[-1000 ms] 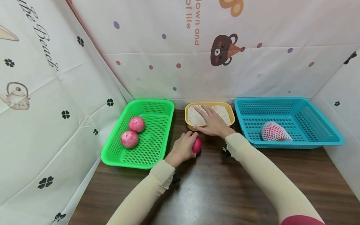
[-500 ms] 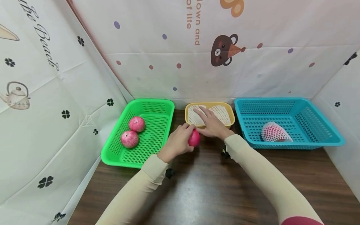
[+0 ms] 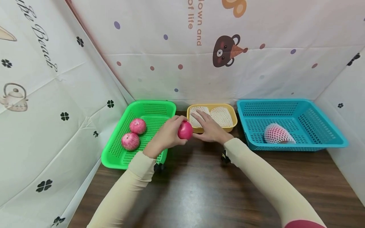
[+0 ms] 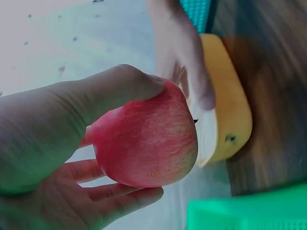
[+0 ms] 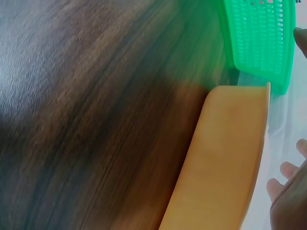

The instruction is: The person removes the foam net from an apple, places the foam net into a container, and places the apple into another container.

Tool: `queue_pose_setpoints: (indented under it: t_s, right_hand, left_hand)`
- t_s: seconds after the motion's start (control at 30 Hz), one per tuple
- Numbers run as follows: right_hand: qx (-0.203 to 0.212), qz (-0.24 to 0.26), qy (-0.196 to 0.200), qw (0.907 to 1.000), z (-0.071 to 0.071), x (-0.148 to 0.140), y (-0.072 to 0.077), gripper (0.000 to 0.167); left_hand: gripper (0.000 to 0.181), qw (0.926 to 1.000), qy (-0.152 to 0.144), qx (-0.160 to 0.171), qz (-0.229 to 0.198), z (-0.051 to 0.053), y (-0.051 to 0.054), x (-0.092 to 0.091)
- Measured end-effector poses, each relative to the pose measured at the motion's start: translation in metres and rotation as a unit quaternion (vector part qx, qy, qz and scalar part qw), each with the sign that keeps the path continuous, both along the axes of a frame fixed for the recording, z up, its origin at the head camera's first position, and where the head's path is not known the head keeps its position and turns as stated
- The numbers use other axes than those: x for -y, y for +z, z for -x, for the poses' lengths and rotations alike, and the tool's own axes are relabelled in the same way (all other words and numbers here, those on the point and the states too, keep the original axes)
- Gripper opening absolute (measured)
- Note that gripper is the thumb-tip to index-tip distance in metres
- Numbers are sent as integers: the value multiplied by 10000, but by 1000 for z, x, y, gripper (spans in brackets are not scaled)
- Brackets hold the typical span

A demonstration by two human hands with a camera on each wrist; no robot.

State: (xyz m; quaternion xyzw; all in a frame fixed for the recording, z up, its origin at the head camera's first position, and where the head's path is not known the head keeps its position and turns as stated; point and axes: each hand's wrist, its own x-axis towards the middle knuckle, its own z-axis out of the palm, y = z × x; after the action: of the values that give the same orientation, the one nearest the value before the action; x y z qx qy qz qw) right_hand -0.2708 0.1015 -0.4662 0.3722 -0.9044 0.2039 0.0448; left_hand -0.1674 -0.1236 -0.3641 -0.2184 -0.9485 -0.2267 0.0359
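Note:
In the head view my left hand (image 3: 167,133) grips a red apple (image 3: 186,130) above the table, between the green basket and the small yellow container (image 3: 231,126). The left wrist view shows the thumb on one side of the apple and the fingers beneath, with its dark stem turned toward the container. My right hand (image 3: 211,130) hovers over the container's front left part, fingers spread and holding nothing. White foam fruit nets (image 3: 222,116) lie in the container, partly hidden by that hand. Only some right fingertips (image 5: 289,170) show at the right wrist view's edge.
On the left, the green basket (image 3: 152,123) holds two red apples (image 3: 130,141). A blue basket (image 3: 302,114) on the right holds one fruit in a white foam net (image 3: 277,133). Printed cloth walls (image 3: 182,79) stand behind and at the sides of the dark wooden table (image 3: 199,190).
My left hand has lifted the apple off the table and carried it left, toward the green basket. The right hand has shifted slightly left over the yellow container.

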Motion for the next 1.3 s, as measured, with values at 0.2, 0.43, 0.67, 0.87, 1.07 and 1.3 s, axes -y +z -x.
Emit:
queue_pose_setpoints:
  t_s: [0.2, 0.43, 0.67, 0.87, 1.07, 1.3]
  right_hand:
    - [-25, -5, 136, 9999, -3, 8, 0, 99]
    - [-29, 31, 404, 9992, -9, 18, 2, 100]
    - [72, 6, 530, 9986, -16, 31, 6, 101]
    - [185, -6, 612, 9980, -24, 43, 6, 102]
    - [239, 40, 701, 9972, -30, 53, 5, 103]
    - [280, 12, 920, 9954, -38, 68, 7, 104]
  left_hand:
    - [79, 9997, 149, -25, -212, 4, 11, 24]
    - [73, 9990, 315, -158, -289, 12, 16, 52]
    - [72, 9983, 498, 26, -287, 21, 14, 78]
    - [73, 9961, 799, 372, 3, 26, 7, 95]
    - [72, 9963, 703, 493, 7, 36, 0, 100]
    - [72, 9966, 677, 454, 153, 44, -7, 107]
